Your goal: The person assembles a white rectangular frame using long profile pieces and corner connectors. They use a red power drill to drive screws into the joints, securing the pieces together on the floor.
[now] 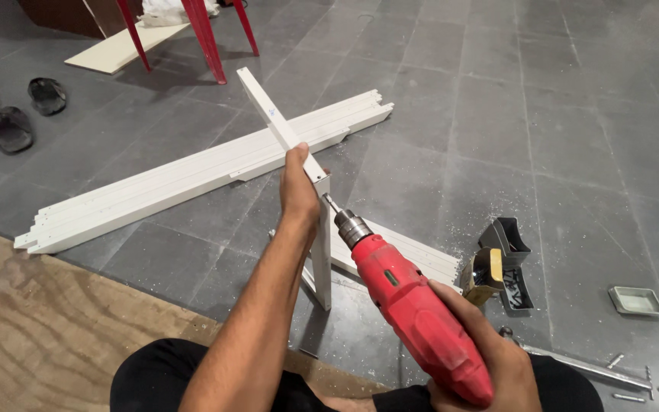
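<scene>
My left hand (297,183) grips the corner joint of a white frame piece (272,114), where a slanted bar meets an upright bar (322,259) standing on the floor. My right hand (490,355) holds a red power drill (413,305). The drill's bit (331,204) touches the upright bar just below the corner, right beside my left hand's fingers.
A bundle of long white bars (192,172) lies on the grey tiled floor behind. More white bars (413,255) lie under the drill. A black holder (509,240), a tape roll (486,275), a small metal tray (634,300), loose screws, red chair legs (204,34), sandals (9,126) and a plywood sheet (40,328) surround me.
</scene>
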